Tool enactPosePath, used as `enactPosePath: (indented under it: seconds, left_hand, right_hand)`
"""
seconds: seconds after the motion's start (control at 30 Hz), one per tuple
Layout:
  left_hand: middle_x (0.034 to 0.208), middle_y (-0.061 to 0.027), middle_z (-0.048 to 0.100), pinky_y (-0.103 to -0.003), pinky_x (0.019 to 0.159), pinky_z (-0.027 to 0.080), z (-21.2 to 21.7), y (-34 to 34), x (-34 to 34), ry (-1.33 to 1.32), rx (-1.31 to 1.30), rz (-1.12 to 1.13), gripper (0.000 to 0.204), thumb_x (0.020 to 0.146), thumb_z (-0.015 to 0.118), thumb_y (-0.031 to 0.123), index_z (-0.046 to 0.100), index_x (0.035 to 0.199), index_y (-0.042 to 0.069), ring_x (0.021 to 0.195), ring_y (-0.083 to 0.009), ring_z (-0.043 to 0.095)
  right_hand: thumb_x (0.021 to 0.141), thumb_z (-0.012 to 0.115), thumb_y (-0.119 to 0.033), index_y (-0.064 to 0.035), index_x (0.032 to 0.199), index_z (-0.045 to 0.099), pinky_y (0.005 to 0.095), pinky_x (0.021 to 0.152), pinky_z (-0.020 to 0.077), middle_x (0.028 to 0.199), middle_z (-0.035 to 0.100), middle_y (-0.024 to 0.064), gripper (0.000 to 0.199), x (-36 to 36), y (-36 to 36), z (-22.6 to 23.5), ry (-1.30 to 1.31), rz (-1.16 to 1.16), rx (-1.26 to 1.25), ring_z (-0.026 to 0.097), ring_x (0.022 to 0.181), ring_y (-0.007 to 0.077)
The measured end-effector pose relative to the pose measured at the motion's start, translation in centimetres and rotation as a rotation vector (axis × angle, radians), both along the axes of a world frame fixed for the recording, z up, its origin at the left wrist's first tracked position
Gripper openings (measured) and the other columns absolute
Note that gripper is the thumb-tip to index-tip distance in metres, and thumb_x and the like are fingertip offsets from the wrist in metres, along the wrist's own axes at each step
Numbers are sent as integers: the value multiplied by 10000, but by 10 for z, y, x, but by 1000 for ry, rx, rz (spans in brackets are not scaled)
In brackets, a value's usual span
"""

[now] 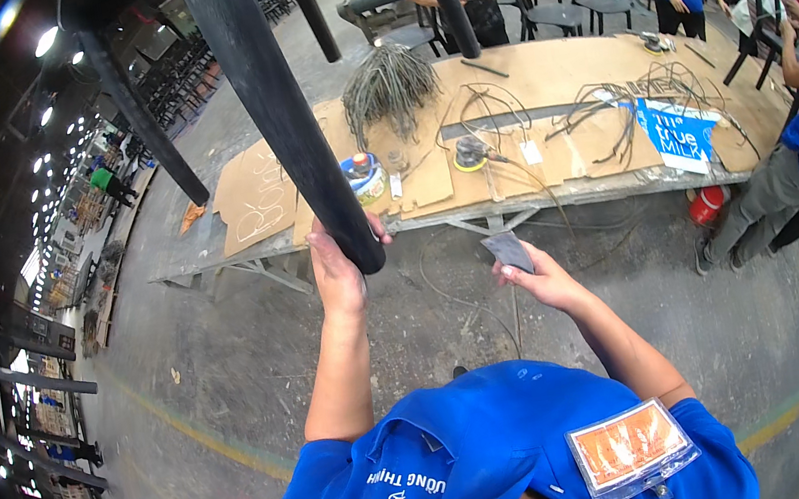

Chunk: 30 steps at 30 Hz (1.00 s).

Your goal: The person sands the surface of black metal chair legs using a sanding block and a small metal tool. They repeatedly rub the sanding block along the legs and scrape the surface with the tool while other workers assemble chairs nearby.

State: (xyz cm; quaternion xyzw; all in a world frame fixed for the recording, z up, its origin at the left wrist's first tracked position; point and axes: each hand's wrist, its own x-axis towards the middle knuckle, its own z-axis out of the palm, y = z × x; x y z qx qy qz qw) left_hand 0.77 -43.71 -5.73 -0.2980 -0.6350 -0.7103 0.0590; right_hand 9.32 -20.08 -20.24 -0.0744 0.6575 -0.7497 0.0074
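A black round leg (286, 113) slants down from the top of the view, its blunt lower end in front of me. My left hand (336, 273) is wrapped round it just above that end, thumb on the near side and fingertips showing on the far side. To the right, apart from the leg, my right hand (550, 278) pinches a folded piece of grey sandpaper (509, 251). Other black legs hang nearby, one on the left (141, 122) and two farther back; their upper ends are out of view.
Beyond my hands stands a cardboard-covered table (553, 191) with a bundle of grey strands (389, 89), a sander (473, 152), black cords (594, 113) and a blue-white bag (677, 134). A red bucket (709, 205) sits by its right end. Several people work around it; a hose crosses the floor.
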Motion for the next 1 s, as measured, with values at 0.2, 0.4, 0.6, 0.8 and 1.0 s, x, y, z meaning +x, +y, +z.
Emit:
enactPosePath:
  seconds: [0.2, 0.4, 0.6, 0.8, 1.0]
  left_hand:
    - [802, -98, 522, -292, 527, 475, 1, -19, 17, 36, 50, 158, 696, 844, 441, 659, 451, 1062, -2, 607, -172, 547]
    - [789, -111, 490, -290, 484, 445, 20, -74, 28, -71, 41, 113, 756, 773, 464, 737, 459, 1030, 25, 516, -192, 533]
    - [786, -110, 505, -323, 518, 442, 45, -146, 29, -172, 52, 22, 784, 730, 465, 777, 491, 1025, 52, 578, -223, 547]
    - [773, -120, 549, -341, 667, 443, 50, -156, 45, -38, -149, 519, 802, 794, 377, 754, 474, 1103, 21, 720, -226, 548]
    - [741, -122, 550, -301, 607, 441, 45, -138, 37, 85, -187, 687, 812, 790, 358, 771, 457, 1071, 16, 649, -196, 536]
  right_hand:
    - [912, 578, -188, -13, 1313, 392, 279, 822, 462, 1021, 580, 54, 476, -3, 0, -2, -2, 25, 5, 556, 910, 121]
    - [895, 583, -173, -34, 1258, 449, 287, 780, 460, 998, 580, 47, 410, 2, -6, -6, -3, 20, -43, 564, 867, 129]
    - [893, 595, -186, -22, 1291, 428, 272, 804, 452, 986, 578, 39, 462, 3, -7, -20, -49, 45, -74, 544, 876, 119]
    - [912, 566, -197, -29, 1322, 402, 285, 799, 455, 1004, 569, 51, 473, 2, -9, -29, -97, 97, -95, 548, 865, 138]
    - [962, 455, -332, -105, 1419, 314, 318, 862, 455, 1242, 479, 119, 529, -1, -24, -27, -7, 145, -28, 503, 1051, 202]
